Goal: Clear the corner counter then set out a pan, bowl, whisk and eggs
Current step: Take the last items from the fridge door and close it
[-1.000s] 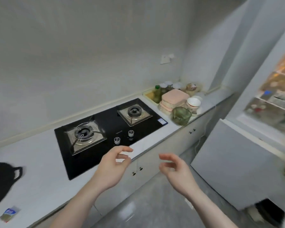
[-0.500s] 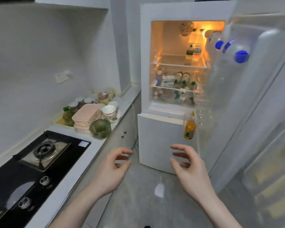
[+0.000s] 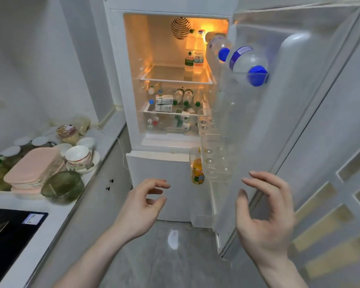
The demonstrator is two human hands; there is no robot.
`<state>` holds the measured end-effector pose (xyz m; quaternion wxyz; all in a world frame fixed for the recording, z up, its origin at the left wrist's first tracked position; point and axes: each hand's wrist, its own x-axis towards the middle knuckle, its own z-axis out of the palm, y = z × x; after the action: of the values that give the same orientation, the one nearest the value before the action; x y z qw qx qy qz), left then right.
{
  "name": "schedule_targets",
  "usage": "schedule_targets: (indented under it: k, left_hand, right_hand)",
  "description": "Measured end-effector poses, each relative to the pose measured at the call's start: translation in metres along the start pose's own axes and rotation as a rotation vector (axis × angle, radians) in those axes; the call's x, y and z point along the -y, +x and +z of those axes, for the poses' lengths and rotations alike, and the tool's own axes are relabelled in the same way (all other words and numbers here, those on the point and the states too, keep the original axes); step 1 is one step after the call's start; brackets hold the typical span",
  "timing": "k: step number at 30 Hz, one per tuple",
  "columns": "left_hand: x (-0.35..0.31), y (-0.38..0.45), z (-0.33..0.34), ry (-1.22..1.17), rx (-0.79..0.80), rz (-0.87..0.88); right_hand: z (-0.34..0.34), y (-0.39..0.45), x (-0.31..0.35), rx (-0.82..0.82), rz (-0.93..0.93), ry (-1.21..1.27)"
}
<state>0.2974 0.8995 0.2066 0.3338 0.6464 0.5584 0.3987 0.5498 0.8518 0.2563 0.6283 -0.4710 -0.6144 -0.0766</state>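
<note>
Hob: a black glass hob (image 3: 6,233) sits at the far left edge of the counter (image 3: 56,217), only its corner in sight.
Counter corner: crowded. A stack of pink lidded boxes (image 3: 32,173), a green glass bowl (image 3: 62,187) lying tilted just in front of them, a white bowl (image 3: 78,155) standing on a plate (image 3: 92,166), a second white bowl behind it, and a capped jar (image 3: 68,133) near the wall. Several jars with white lids stand behind the pink stack; I count about four, though that row is blurred.
Left hand: the left hand (image 3: 138,206) hangs in the air before the lower fridge door (image 3: 160,181), fingers loosely curled and apart, nothing in it.
Fridge: the fridge (image 3: 116,80) stands with its upper compartment lit. Two upright bottles (image 3: 193,51) on the top shelf; below, small cartons (image 3: 164,102) stacked two high beside green-capped bottles lying down.
Egg tray: a clear egg tray (image 3: 213,150) in the door rack shows bare dimples; no eggs show there.
Door: the open door (image 3: 295,113) carries two large bottles with blue caps (image 3: 257,74) up top and one orange drink bottle (image 3: 197,171) low down.
Right hand: the right hand (image 3: 266,217) is raised just in front of the door's edge, fingers spread and slightly bent, holding nothing.
</note>
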Motion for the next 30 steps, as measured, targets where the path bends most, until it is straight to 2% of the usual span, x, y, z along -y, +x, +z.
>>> schedule_targets:
  k: [8,10,20,25,30]
  left_hand:
    - [-0.028,0.036,0.030,0.003,0.061,0.053]
    - [-0.034,0.038,0.036,0.003,0.049,0.056]
    - [-0.036,0.000,0.050,-0.007,-0.070,-0.072]
    - [-0.039,-0.032,0.047,0.006,-0.175,-0.104]
    - [-0.035,-0.056,0.023,0.051,-0.252,-0.146]
  right_hand:
    - [-0.032,0.024,-0.015,-0.275,-0.065,-0.093]
    - [-0.038,0.034,-0.022,-0.289,-0.070,-0.122]
    - [-0.043,0.038,-0.041,-0.103,-0.180,-0.088]
    - [-0.032,0.024,-0.034,0.056,-0.295,0.077]
    - [-0.003,0.016,-0.022,0.125,-0.330,0.305]
